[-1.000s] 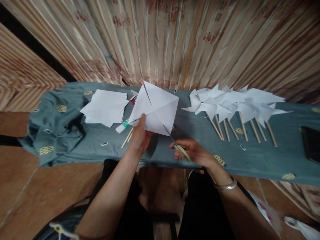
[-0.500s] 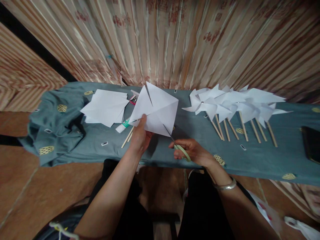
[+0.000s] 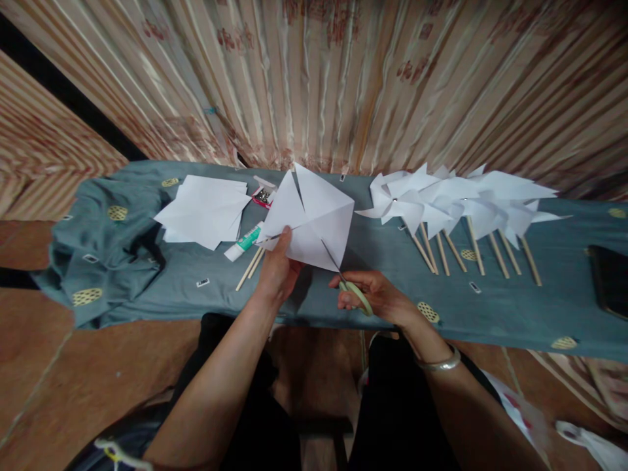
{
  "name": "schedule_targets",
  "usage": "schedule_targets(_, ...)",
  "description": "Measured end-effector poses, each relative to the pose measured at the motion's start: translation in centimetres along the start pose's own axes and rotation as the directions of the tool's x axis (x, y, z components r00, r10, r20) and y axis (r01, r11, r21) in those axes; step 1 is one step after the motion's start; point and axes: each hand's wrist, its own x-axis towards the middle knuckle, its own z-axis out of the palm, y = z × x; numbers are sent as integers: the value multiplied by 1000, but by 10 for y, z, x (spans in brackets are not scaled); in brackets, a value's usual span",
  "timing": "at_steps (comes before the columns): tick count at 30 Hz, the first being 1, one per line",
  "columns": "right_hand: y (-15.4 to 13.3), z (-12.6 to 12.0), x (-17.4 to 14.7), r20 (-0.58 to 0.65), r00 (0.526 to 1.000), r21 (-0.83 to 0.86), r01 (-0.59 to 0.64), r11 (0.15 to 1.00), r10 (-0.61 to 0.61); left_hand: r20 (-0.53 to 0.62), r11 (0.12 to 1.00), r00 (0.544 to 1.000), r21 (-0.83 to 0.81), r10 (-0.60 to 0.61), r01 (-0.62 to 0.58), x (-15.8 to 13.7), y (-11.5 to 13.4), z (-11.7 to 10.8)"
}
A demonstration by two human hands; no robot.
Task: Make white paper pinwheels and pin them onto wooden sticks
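Observation:
A square sheet of white paper (image 3: 326,216), with fold lines and slits running in from its corners, is held above the table by my left hand (image 3: 280,268). My left thumb lies on top of the sheet and the fingers are beneath it. My right hand (image 3: 367,296) grips scissors (image 3: 360,297) with light green handles. Their blades lie at the sheet's lower right corner, along a line toward the middle. Left of the sheet are a green and white glue tube (image 3: 244,242), thin wooden sticks (image 3: 251,268) and a small box of metal pins (image 3: 263,195).
A stack of white paper squares (image 3: 203,210) lies at the left of the grey-blue tablecloth (image 3: 314,307). Several paper pinwheels (image 3: 456,199) on wooden sticks lie to the right. A dark phone (image 3: 608,278) is at the right edge. Pleated curtains (image 3: 314,85) hang behind.
The sheet has shifted slightly right and down, uncovering more of the pin box and glue tube. The scissors stay at the lower right corner of the sheet.

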Motion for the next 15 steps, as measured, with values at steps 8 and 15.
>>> schedule_targets(8,-1,0,1,13,1000,14,8,1000,-8,-41,1000,999,21,3,-2,0,1,1)
schedule_targets(15,-2,3,1,2,1000,26,-3,1000,3,-34,1000,999,14,3,-2,0,2,1)
